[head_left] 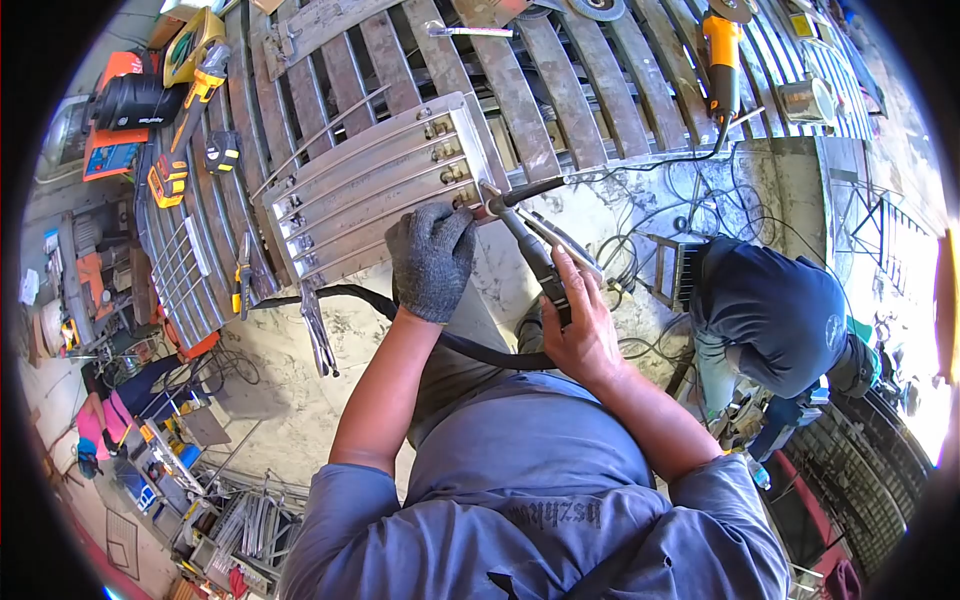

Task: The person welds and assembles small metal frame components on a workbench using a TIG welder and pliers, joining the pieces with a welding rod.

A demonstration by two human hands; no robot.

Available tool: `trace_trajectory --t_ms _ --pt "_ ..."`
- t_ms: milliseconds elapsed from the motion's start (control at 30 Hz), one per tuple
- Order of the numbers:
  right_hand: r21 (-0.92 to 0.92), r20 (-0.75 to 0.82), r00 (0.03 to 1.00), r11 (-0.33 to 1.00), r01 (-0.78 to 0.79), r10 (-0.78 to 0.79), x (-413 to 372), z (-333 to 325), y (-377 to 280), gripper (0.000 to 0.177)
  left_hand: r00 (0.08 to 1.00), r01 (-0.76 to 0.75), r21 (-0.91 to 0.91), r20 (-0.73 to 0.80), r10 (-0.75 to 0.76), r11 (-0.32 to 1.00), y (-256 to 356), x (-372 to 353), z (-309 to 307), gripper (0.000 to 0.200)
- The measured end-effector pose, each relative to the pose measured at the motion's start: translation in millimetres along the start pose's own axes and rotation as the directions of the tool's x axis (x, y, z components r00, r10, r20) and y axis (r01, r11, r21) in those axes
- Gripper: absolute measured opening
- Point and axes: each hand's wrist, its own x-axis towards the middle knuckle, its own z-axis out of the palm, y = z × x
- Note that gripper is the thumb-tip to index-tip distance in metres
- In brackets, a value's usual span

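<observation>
My left hand [432, 258], in a dark grey knit glove, is closed at the right edge of a slatted metal panel [375, 190], beside the torch's head; what its fingers grip is hidden. My right hand [585, 335] is bare and wrapped round the black handle of a welding torch [535, 255], with some fingers stretched along it. The torch head points up and left, close to the gloved fingertips. A thick black cable [470, 350] runs under my forearms. The panel lies tilted on the slatted metal bench [385, 60], with small dark brackets along both ends.
Left on the bench are a yellow cordless tool [200, 90], a tape measure [222, 152] and pliers [243, 275]. An orange angle grinder [722, 60] and a metal cup [806, 102] lie at the upper right. A bent-over person [770, 310] is at my right, near floor cables.
</observation>
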Motion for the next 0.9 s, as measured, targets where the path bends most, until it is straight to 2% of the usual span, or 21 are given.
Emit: trace_trajectory --t_ms 300,500,600,700,733,900 --pt "-0.014 0.015 1.0 1.0 -0.001 0.001 -3 4 -3 0.083 1.0 -0.014 0.03 0.014 0.014 0.999 -4 -4 1 0.025" --pt "-0.005 0.039 0.998 0.999 -0.049 0.049 -3 4 -6 0.081 0.999 -0.009 0.045 0.038 0.007 0.999 -9 -9 6 0.031" --pt "-0.015 0.086 0.989 0.993 -0.118 0.119 -4 3 -10 0.08 0.999 -0.026 0.049 0.032 0.024 0.998 -9 -8 3 0.027" --pt "0.051 -0.131 0.991 0.998 0.024 -0.017 -6 8 -2 0.085 0.999 0.011 0.019 0.039 -0.012 1.0 -6 -8 3 0.025" --pt "-0.035 -0.12 0.992 0.999 0.034 -0.038 -11 5 -2 0.09 1.0 -0.018 0.009 0.009 0.018 1.0 -5 -6 2 0.024" --pt "-0.032 -0.162 0.984 0.997 0.071 -0.075 -22 4 8 0.094 0.999 -0.038 0.011 0.031 0.038 0.999 -8 -7 -1 0.023"
